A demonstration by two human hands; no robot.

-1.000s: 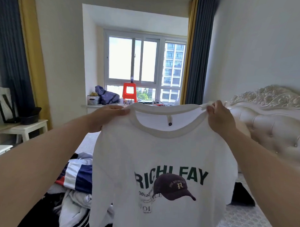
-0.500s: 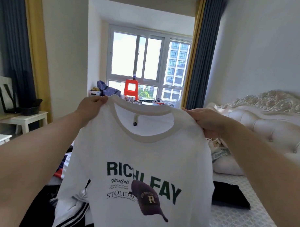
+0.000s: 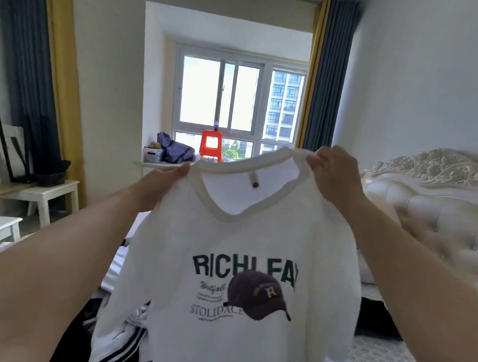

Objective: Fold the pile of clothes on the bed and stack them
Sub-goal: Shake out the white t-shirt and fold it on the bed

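I hold a white T-shirt (image 3: 238,243) up in the air in front of me, its printed front with green lettering and a dark cap facing me. My left hand (image 3: 162,183) pinches the left shoulder by the collar. My right hand (image 3: 333,176) grips the right shoulder, a little higher. The shirt hangs down and hides most of the clothes pile (image 3: 124,328) on the bed behind it; only black and white striped garments show at lower left.
A padded cream headboard (image 3: 432,203) stands at right, with patterned bedding (image 3: 367,356) and a dark folded item (image 3: 374,318) below it. White side tables (image 3: 42,195) stand at left. A window sill (image 3: 162,164) holds a red stool (image 3: 211,146) and bags.
The shirt has swung back to the right and its right shoulder has risen; my right hand is now higher than my left. The view has tilted slightly.
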